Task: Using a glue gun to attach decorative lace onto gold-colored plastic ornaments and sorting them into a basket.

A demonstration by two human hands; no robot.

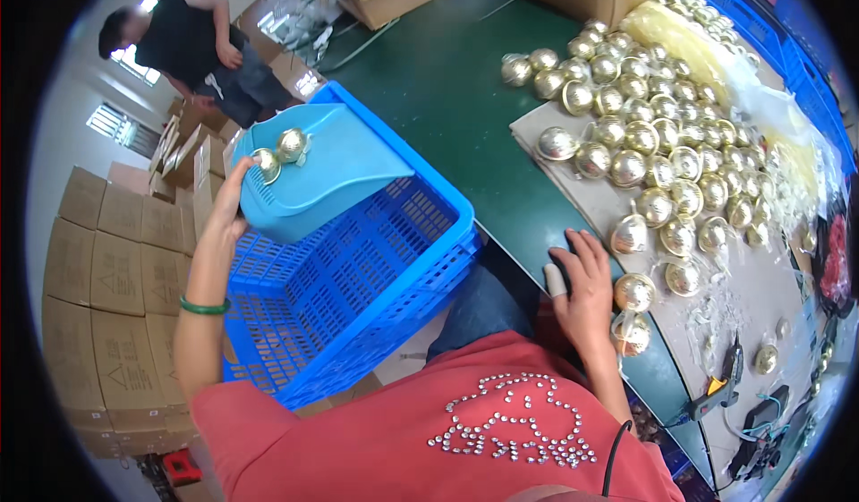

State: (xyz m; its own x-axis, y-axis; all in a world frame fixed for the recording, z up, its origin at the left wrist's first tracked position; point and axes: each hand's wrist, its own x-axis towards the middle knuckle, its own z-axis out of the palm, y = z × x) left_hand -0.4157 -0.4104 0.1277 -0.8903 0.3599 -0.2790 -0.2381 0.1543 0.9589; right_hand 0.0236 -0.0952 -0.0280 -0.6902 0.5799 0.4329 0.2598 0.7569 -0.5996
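My left hand [231, 202] grips a light blue dustpan-shaped scoop [344, 157] by its back end, over a blue plastic crate [358, 310]. Two shiny gold balls [291, 145] lie in the scoop near my fingers. On the edge of the green table [447, 63] my right hand [583, 296] rests with its fingers stretched out, holding nothing. A pale cover sits on its thumb. Just right of that hand is a gold ball [634, 293]. Beyond it, many more gold balls [642, 137] are heaped on a cardboard sheet [573, 184], some in clear plastic wrap.
A hot glue gun [721, 386] lies at the right with cables around it. Yellow plastic sheeting [676, 41] and blue trays [814, 99] line the far right. Cardboard boxes [121, 287] are stacked at the left. Another person [210, 50] stands at the far left.
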